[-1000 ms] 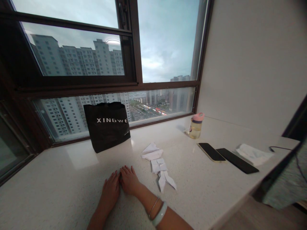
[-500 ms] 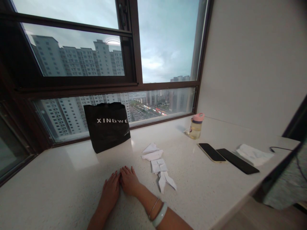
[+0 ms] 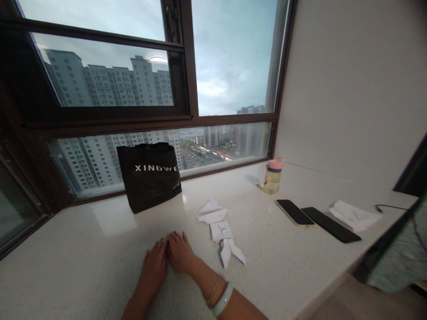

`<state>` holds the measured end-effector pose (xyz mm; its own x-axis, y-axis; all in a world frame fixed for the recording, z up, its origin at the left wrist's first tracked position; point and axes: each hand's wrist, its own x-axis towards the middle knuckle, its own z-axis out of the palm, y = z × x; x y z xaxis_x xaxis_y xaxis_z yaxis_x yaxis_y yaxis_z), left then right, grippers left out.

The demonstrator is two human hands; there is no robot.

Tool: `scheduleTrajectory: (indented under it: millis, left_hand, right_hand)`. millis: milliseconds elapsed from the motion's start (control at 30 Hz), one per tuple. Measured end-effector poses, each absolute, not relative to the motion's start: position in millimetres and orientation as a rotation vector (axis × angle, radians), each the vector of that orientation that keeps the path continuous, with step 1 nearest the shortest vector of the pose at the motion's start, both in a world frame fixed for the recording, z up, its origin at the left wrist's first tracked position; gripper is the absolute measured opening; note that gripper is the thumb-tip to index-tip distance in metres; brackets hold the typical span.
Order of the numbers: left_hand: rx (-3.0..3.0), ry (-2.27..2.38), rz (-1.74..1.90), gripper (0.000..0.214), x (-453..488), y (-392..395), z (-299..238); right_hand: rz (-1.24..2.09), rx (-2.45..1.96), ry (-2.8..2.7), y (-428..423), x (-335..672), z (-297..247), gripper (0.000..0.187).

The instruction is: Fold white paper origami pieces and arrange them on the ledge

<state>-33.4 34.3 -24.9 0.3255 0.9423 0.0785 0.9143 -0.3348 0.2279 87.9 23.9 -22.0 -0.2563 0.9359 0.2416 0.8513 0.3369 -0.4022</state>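
Note:
My left hand (image 3: 153,266) and my right hand (image 3: 180,252) lie flat, side by side, palms down on the white speckled counter (image 3: 100,249), fingers stretched out and touching each other. Neither holds anything. My right wrist wears a pale bangle and a thin chain. Just to the right of my right hand lies a row of folded white paper pieces (image 3: 220,229), running from near the hand toward the window.
A black paper bag (image 3: 149,175) stands by the window. Farther right are a small bottle with a pink lid (image 3: 272,175), two dark phones (image 3: 294,211) (image 3: 330,224), a crumpled white mask or tissue (image 3: 352,215) and a cable. The counter's edge runs diagonally at lower right.

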Motion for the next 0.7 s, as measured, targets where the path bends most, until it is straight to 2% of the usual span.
scheduleTrajectory:
  millis: [200,400,567,700]
  left_hand:
    - [2.461,1.728,0.311,0.049,-35.0,33.7,-29.4]
    - [2.469,1.729,0.541,0.047,-14.3,28.5,-24.6]
    - [2.544,1.297,0.675,0.047,56.4,-10.0,-6.7]
    - [2.605,0.912,0.588,0.056,117.3,-39.2,-3.1]
  right_hand:
    - [0.266,-1.583,-2.177,24.7,86.7,-18.6,0.045]
    - [0.256,-1.727,-2.216,51.5,120.8,21.4,0.03]
    - [0.098,-1.857,-2.115,83.7,201.6,49.6,0.037]
    - [0.051,-1.928,-2.122,85.7,252.6,36.7,0.041]
